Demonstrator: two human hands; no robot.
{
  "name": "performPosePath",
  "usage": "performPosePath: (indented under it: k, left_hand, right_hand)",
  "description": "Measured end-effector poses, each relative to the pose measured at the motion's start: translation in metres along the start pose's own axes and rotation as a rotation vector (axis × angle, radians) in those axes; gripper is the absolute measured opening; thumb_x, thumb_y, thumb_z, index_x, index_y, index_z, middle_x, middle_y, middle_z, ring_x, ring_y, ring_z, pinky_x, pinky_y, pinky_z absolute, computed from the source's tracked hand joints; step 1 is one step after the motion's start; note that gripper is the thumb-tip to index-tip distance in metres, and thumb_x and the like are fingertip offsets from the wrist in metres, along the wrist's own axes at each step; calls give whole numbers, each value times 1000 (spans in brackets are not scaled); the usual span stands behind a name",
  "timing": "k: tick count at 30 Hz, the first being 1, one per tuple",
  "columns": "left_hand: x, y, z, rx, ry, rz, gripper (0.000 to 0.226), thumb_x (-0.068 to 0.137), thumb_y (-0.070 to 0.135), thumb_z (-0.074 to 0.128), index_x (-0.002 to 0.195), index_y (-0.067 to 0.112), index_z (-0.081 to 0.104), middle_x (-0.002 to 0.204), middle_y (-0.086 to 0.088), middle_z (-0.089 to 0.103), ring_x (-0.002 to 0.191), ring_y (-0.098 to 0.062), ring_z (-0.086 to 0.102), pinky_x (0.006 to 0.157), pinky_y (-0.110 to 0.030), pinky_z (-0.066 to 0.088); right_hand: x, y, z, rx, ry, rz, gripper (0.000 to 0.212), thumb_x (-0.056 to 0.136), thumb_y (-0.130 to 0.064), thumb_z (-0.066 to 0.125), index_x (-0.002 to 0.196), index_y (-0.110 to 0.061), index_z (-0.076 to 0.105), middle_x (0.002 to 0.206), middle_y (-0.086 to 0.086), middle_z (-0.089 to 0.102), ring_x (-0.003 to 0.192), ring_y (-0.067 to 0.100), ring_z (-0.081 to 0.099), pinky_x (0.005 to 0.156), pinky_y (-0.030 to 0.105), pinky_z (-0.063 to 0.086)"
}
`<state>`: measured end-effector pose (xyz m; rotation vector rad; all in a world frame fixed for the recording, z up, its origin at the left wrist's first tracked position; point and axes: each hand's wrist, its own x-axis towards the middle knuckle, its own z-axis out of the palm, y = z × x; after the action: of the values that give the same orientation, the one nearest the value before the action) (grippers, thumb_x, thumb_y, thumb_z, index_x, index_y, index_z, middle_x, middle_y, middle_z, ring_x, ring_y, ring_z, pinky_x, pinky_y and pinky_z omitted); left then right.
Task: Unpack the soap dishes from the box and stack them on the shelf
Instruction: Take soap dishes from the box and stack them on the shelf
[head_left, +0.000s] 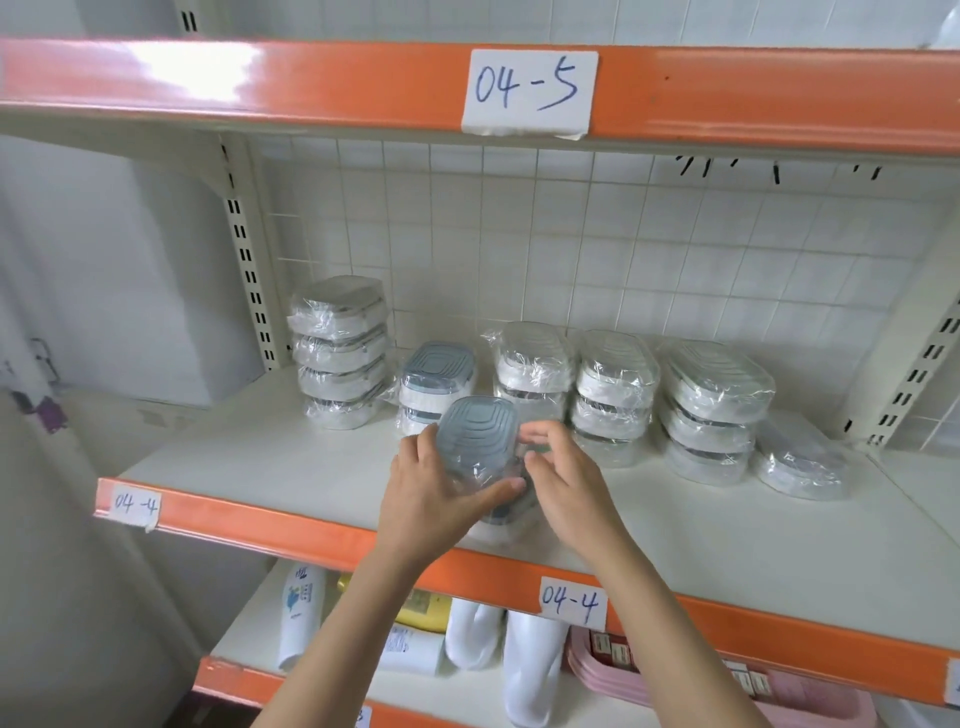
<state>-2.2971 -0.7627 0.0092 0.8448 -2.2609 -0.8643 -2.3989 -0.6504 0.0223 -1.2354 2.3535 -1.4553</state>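
Observation:
A plastic-wrapped soap dish (478, 434) with a grey-blue ribbed lid is held tilted above the front of the white shelf (727, 525). My left hand (434, 491) grips its left side and lower edge, and my right hand (563, 470) pinches the wrap at its right end. Under it another wrapped dish (496, 527) lies on the shelf, partly hidden. Behind them stand stacks of wrapped dishes: a tall one (340, 353) at the left, a short one (436, 384), then more (530, 371) (613, 395) (711, 410). A single dish (802, 462) lies at the far right. No box is in view.
Orange shelf edges carry paper labels, "04-5" (530, 91) above and "04-4" (571, 603) below. The lower shelf holds white bottles (301, 613), a yellow pack (423, 605), white tubes (530, 660) and a pink tray (795, 691). Tiled wall sits behind; slotted uprights (249, 270) flank the bay.

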Motion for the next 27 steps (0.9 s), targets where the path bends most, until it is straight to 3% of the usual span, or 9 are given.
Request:
performPosePath:
  k: [4,6,12,15,19,22,25,27]
  left_hand:
    - [6,-4,5,49,84,-10,95,54,66,74,125,12,41,114,-1,39,117,-21,40,94,-31,40]
    - [6,-8,-1,-13,125,29,99,46,72,64,121,11,44,107,1,40,110,-18,42,90,-26,39]
    - [20,-11,-34,-123,309,57,101,43,70,54,125,12,45,108,5,41,103,-9,41,86,-17,32]
    - [44,-10,-42,-118,309,40,100,45,68,57,125,10,46,109,3,42,111,-16,41,94,-24,35]
    - [53,-7,-40,-107,289,27,89,57,53,77,127,9,44,110,3,39,115,-20,42,97,-27,35]
    - [38,-9,-33,-110,240,35,99,48,67,64,125,8,44,109,3,41,110,-17,41,93,-25,36]
    - [15,-11,-18,-77,185,64,97,43,74,57,115,11,45,105,0,42,102,-14,39,87,-25,38]
    - [-1,-9,-8,-53,101,88,91,42,81,57,107,17,45,101,5,41,97,-12,40,84,-25,39]
  right_hand:
    - [11,9,9,-250,43,-57,31,89,-2,45,118,-10,49,122,3,52,113,20,51,90,28,41]
    - [13,13,11,-342,67,-69,34,87,-5,49,121,-8,49,124,6,49,113,23,50,87,29,40]
    - [18,18,17,-584,9,-180,26,91,-18,50,112,-9,61,114,4,57,110,25,48,95,30,36]
    - [22,17,15,-629,-28,-169,29,93,-26,45,118,-15,57,120,-1,52,113,19,43,97,25,32]
    - [23,16,11,-578,-65,-149,27,95,-25,46,118,-15,56,121,-3,51,115,16,42,96,23,31]
    - [25,14,6,-368,-6,-70,25,95,-18,46,116,-13,59,119,-1,58,110,14,51,87,18,35]
    - [24,4,0,-112,100,-27,18,94,-23,52,107,-13,61,106,-2,62,88,-1,56,72,2,35]
    - [23,2,0,-68,59,-12,21,92,-31,54,106,-16,61,108,-3,60,87,-5,54,76,2,35]
